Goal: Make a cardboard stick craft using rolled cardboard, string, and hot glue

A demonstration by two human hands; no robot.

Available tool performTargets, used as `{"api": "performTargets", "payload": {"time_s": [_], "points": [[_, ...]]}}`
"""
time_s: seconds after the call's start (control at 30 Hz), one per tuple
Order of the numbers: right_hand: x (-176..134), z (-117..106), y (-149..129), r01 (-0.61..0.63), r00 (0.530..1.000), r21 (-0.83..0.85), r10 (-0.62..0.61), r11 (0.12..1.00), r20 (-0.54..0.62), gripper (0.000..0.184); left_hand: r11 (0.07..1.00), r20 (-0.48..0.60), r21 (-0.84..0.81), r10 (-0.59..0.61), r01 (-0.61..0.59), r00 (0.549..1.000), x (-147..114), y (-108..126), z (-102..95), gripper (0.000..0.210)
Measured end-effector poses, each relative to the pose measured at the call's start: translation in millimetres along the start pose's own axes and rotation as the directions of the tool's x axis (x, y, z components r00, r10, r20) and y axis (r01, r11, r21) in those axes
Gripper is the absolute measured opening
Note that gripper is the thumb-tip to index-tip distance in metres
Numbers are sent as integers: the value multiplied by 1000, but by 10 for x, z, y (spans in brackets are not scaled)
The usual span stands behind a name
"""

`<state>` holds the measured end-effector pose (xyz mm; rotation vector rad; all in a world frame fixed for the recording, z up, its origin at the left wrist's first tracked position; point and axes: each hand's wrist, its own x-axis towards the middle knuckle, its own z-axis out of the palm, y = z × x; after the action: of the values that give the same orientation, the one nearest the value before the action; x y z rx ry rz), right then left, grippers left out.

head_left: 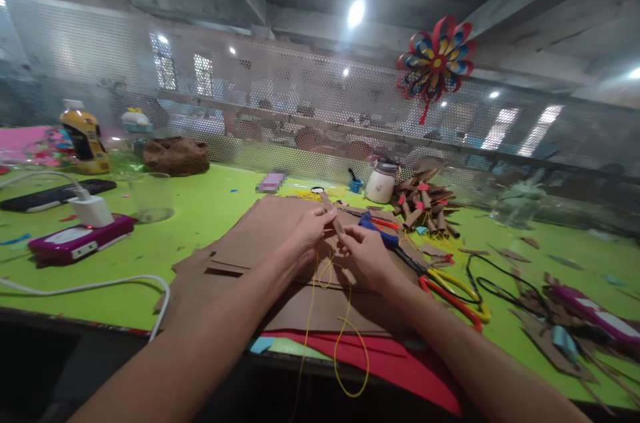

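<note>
My left hand (314, 227) and right hand (369, 252) pinch a cardboard strip (339, 227); yellow cord (329, 263) dangles at six o'clock, lidded jar (381, 183) at one.

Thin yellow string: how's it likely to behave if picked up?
Probably floppy: the thin yellow string hangs in loose curves. Likely very light, given how fine it looks against the flat brown cardboard sheets. May tangle, since it forms open loops close together.
</note>
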<state>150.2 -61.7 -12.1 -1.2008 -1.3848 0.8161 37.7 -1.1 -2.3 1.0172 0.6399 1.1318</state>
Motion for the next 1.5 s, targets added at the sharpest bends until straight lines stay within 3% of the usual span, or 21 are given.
{"api": "performTargets", "payload": {"time_s": [0.1, 0.3, 0.5, 0.77, 1.0, 1.2, 1.37, 1.5], "points": [[-18, 4, -34, -29, 1000, 66, 29, 997, 3, 24, 1000, 42, 10, 7, -7, 999, -12, 17, 4, 18], [-24, 8, -39, 3, 1000, -26, -3, 1000, -22, 34, 1000, 92, 11, -1, 0, 996, -45, 26, 17, 16], [-26, 3, 8, -17, 1000, 11, 17, 1000, -1, 35, 998, 174, -14, -56, 59, 983, -63, 2, 35, 16], [-25, 3, 13, 52, 999, -61, -51, 997, 8, 35, 999, 60, -3, -36, 36, 998, -62, 13, 63, 14], [-44, 36, -27, -23, 1000, 144, 23, 989, -3, 38, 992, 214, -56, -100, 115, 972, -30, -2, -23, 33], [-47, 28, -43, -34, 998, 84, 29, 996, 60, 38, 997, 79, 63, -48, 43, 996, -45, 25, 12, 18], [-15, -5, -52, -7, 1000, 62, 5, 998, 30, 43, 997, 214, 73, -21, 6, 977, -67, 24, 46, 20], [14, -3, 3, -31, 997, 121, 23, 992, 70, 41, 997, 240, 74, -16, -2, 971, -88, 38, 64, 22]]}}
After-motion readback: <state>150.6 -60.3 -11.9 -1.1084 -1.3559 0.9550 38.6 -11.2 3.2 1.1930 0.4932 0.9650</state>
